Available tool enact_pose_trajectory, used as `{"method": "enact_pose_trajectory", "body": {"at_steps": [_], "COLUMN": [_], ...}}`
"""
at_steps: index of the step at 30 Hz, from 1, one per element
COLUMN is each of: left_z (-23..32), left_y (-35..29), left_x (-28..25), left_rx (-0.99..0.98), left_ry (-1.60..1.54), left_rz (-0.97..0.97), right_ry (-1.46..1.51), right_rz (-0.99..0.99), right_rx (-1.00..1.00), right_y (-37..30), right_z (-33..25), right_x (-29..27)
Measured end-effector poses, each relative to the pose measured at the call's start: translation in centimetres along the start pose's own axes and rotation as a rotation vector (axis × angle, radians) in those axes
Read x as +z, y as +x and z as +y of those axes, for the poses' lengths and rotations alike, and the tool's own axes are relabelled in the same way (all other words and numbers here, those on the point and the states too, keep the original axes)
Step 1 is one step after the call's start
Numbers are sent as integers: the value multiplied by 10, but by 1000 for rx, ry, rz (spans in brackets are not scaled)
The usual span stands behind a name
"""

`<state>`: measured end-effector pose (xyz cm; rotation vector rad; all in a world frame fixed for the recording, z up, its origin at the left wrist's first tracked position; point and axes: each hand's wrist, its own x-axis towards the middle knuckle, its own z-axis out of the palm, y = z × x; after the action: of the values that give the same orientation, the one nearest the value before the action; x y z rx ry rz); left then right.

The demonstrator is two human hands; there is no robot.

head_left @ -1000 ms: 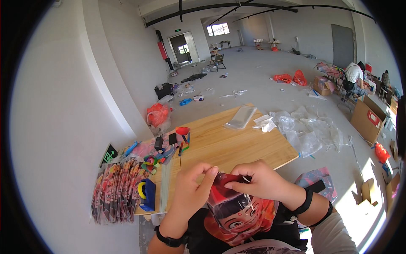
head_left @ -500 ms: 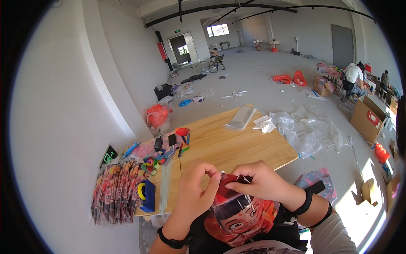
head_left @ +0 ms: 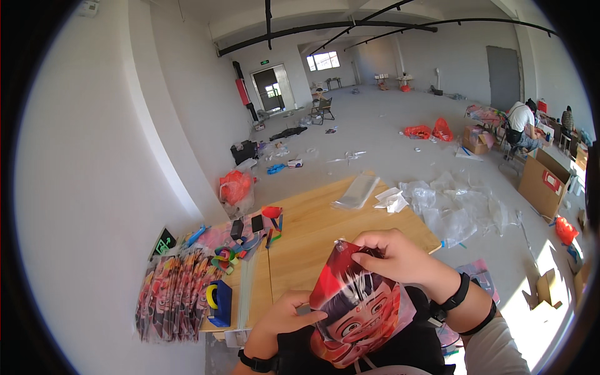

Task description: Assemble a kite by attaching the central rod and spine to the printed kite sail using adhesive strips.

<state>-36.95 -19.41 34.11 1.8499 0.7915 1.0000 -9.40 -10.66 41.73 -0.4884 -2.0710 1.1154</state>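
Note:
In front of my body I hold a glossy, clear-wrapped package [head_left: 353, 306] printed with a big-eyed cartoon face in red, black and orange. My right hand [head_left: 395, 255] pinches its upper right edge, the thumb on the printed front. My left hand [head_left: 292, 320] grips the left edge lower down, fingers partly behind the package. The top narrows to a small crinkled clear tip above both hands. To the left, many similar packages [head_left: 172, 297] stand packed in a row. Beside them is a blue tape dispenser [head_left: 220, 306] with a yellow roll.
The wooden table [head_left: 312, 219] carries a stack of clear bags [head_left: 357, 191], a crumpled white sheet [head_left: 392, 200], a black phone [head_left: 257, 223] and coloured strips [head_left: 226, 259]. Plastic wrap [head_left: 459, 209] and an open carton [head_left: 542, 182] lie on the floor. A seated person [head_left: 522, 125] works far right.
My left hand has moved from the package's top down to its left side. The right hand has shifted slightly right, and the package is tilted, showing more of its front.

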Motion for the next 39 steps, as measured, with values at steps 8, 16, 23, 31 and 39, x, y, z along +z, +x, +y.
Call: {"method": "enact_pose_trajectory", "body": {"at_steps": [8, 16, 23, 31, 39], "left_z": [8, 34, 44, 3, -45], "left_y": [11, 39, 66, 100, 159], "left_x": [-15, -44, -52, -53, -14], "left_rx": [-385, -129, -209, -321, -225], "left_ry": [-531, -751, -653, -641, -679], "left_rz": [593, 718, 730, 564, 335], "right_ry": [-444, -360, -300, -362, 1546], "right_rz": [402, -238, -25, 353, 634], "right_rx": [-403, -241, -161, -196, 193], "right_y": [-9, -77, -108, -93, -72], "right_z": [-21, 34, 99, 133, 185], "right_x": [11, 39, 47, 56, 51]}}
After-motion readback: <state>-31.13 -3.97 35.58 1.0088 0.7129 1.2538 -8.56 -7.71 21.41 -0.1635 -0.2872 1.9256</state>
